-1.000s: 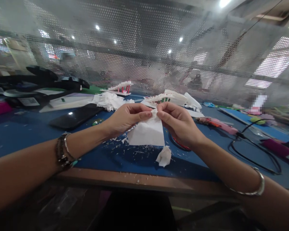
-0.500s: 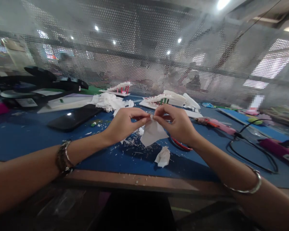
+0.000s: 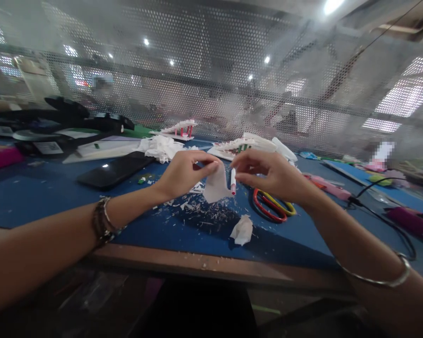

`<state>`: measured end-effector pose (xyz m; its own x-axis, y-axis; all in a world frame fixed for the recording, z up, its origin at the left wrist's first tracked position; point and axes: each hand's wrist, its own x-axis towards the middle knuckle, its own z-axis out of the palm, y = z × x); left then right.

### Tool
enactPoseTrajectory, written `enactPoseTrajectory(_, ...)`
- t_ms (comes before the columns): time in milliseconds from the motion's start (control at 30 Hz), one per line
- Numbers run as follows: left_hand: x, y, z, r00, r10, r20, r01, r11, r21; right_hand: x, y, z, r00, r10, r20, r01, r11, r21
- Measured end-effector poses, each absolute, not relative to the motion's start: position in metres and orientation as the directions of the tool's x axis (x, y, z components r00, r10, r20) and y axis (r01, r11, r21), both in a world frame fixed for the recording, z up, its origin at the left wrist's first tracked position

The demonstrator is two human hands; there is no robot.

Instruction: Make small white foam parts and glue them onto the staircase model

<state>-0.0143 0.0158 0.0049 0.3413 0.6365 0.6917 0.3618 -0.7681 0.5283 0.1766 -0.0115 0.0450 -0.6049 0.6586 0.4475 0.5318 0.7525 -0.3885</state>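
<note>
My left hand (image 3: 183, 176) pinches a piece of thin white tissue paper (image 3: 215, 185) between thumb and fingertips, and the sheet hangs down over the table. To its right, my right hand (image 3: 268, 173) has its thumb and fingers apart with nothing visible between them. A white stick with a red end (image 3: 233, 184) shows just below its fingertips, apparently on the table behind. Scissors with red and yellow handles (image 3: 273, 206) lie under the right hand, their blades hidden. A crumpled tissue scrap (image 3: 242, 230) and small white shavings (image 3: 200, 209) lie nearer the table edge.
A black phone (image 3: 116, 170) lies left, beside crumpled white paper (image 3: 162, 148). Behind stand white stepped models with red posts (image 3: 178, 130) and green posts (image 3: 241, 145). A pink glue gun (image 3: 329, 187) with a black cable is right. Perforated metal (image 3: 204, 70) screens the back.
My right hand has let go of the tissue and moved right, its fingers spreading. The left hand keeps the tissue. More of the scissors' handles and the red-ended stick now show.
</note>
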Motion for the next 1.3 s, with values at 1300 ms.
enactPoseTrajectory(1300, -0.015, 0.015, 0.001, 0.404, 0.674, 0.619, 0.158, -0.718, 0.678, 0.153, -0.007, 0.011, -0.409, 0.627, 0.663, 0.407, 0.775, -0.483)
